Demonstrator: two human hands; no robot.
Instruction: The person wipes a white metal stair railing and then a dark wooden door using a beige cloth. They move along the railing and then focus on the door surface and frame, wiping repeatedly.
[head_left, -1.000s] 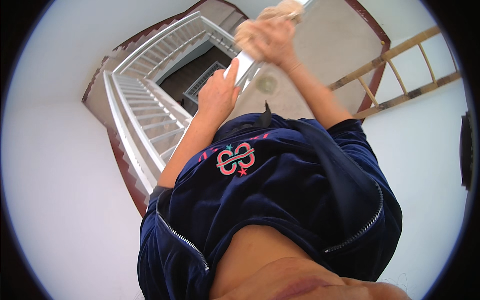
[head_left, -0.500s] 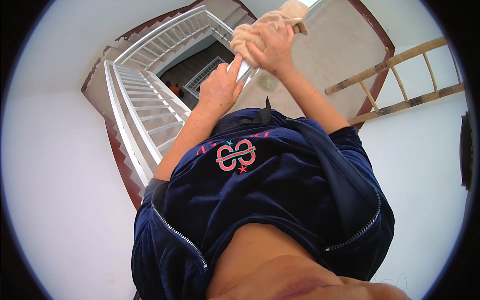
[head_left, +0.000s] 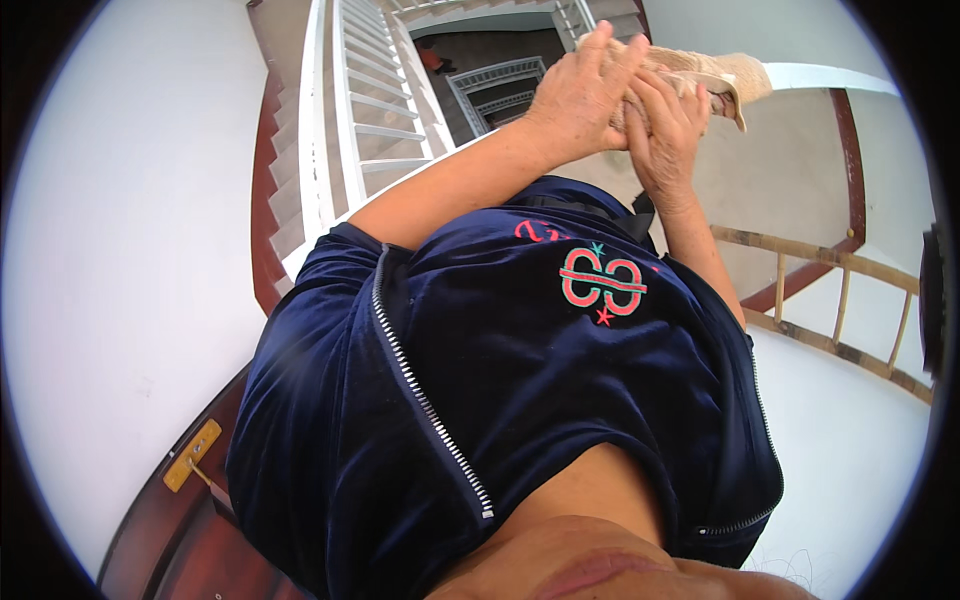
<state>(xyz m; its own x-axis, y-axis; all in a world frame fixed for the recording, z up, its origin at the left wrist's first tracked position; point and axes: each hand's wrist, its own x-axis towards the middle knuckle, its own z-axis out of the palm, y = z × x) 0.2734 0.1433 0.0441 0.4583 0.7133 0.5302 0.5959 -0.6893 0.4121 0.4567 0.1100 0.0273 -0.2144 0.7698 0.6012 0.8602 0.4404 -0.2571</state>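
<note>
A beige, thick-pile cloth (head_left: 752,76) is bunched around the white handrail (head_left: 830,76) at the upper right. A flat edge or tag-like flap hangs from it. My right hand (head_left: 668,125) is closed on the cloth, fingers curled over it. Close beside it, my left hand (head_left: 582,105) presses on the left end of the cloth, its fingers bent over the top and touching the right hand. The part of the cloth under both palms is hidden, as is the rail beneath it.
White balusters (head_left: 385,105) and steps (head_left: 287,170) run along the left, with a deep stairwell (head_left: 495,50) beyond. A bamboo ladder (head_left: 840,262) leans at the right. A dark red door (head_left: 215,550) with a brass handle plate (head_left: 192,455) is at the lower left.
My view and body have turned, so the railing shifts left and the door appears. My left hand has moved from the bare rail onto the cloth, against my right hand.
</note>
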